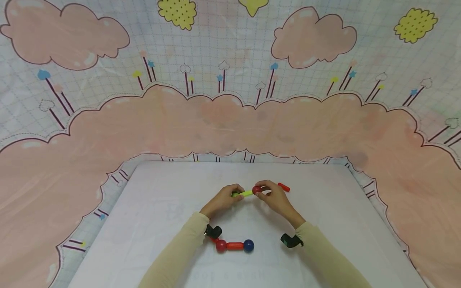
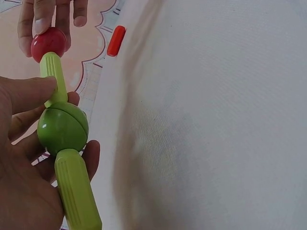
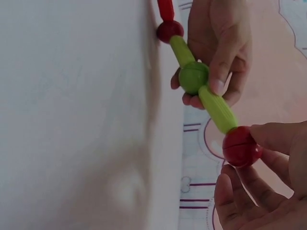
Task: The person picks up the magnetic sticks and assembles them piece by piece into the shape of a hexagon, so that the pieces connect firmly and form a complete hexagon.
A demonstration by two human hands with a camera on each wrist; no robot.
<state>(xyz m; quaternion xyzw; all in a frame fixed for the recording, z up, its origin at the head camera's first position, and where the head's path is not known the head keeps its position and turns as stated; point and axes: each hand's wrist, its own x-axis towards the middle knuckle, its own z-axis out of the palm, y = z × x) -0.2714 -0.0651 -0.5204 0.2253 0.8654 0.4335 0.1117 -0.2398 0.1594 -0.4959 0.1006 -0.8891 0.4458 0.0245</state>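
My left hand (image 1: 227,197) grips a stick-and-ball building toy at its green ball (image 2: 63,128), fingers curled beneath and thumb on a light green stick (image 3: 218,109). My right hand (image 1: 275,198) pinches the red ball (image 3: 241,146) at the far end of that stick between thumb and fingertips. From the green ball's other side runs a second light green stick (image 3: 183,51). It meets another red ball (image 3: 170,31) with a red stick (image 3: 165,9) beyond. The left arm hides part of this chain in the head view.
A loose red stick (image 1: 283,187) lies just beyond the right hand on the white table (image 1: 173,180). Nearer the front, a red ball (image 1: 221,246), a red stick (image 1: 235,246) and a blue ball (image 1: 248,245) form a joined row beside the left wrist.
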